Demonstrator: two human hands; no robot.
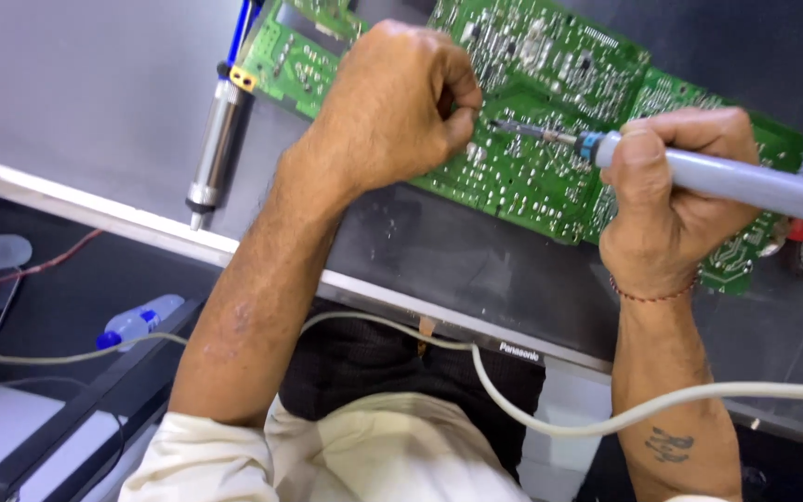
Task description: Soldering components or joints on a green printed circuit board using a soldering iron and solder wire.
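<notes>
Right hand grips a grey soldering iron firmly, tip on the green circuit board; left hand curled, fingertips pinched at the board, contents indiscernible; desoldering pump lies far left.

The circuit board is green laminate, matt, stippled with shiny solder dots. The soldering iron has a smooth grey plastic handle, a blue collar and a dull metal tip. The desoldering pump is bright polished metal. The surface is matt dark grey, scuffed, edged with pale metal trim.
</notes>
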